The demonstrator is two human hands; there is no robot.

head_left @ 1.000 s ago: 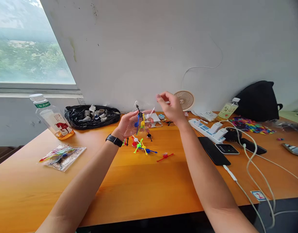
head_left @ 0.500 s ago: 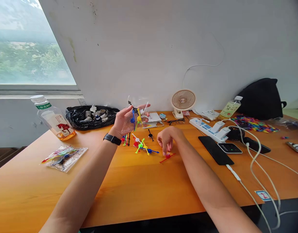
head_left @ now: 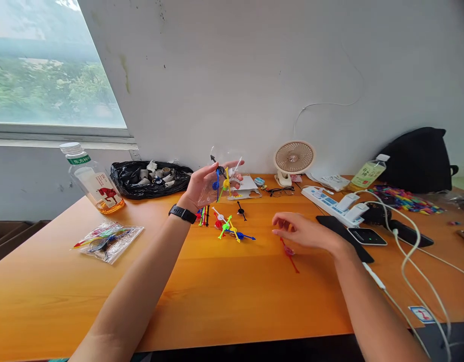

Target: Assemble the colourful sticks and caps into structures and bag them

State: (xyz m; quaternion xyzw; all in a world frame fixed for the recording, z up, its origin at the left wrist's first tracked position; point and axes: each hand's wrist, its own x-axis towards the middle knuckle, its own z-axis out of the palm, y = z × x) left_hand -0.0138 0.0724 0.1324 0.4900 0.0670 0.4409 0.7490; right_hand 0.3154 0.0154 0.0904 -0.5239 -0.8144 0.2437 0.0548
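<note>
My left hand [head_left: 204,186], with a black watch on its wrist, holds up a clear plastic bag [head_left: 237,176]. Inside show black, blue, yellow and white arrow spinners [head_left: 226,183]. On the right, my right hand [head_left: 303,231] hovers with loosely curved fingers apart. Just below its fingertips is a red arrow spinner [head_left: 288,251], slightly blurred; whether the fingers touch it I cannot tell. Several coloured arrow spinners [head_left: 232,230] lie in a loose heap mid-table. A black arrow spinner [head_left: 241,211] lies behind them, and more arrow spinners [head_left: 204,216] sit beside my left wrist.
On the left stand a drink bottle [head_left: 96,181], a filled clear packet [head_left: 109,241] and a black plastic bag [head_left: 122,186]. Along the back are a small fan [head_left: 294,158] and glasses [head_left: 281,191]. A power strip [head_left: 326,203], phone [head_left: 337,231] and white cables [head_left: 409,251] occupy the right.
My right hand has moved right and lifted its pointing finger from the red arrow spinner. That spinner has shifted right and turned. My left hand still holds the bag; the view has swung slightly left.
</note>
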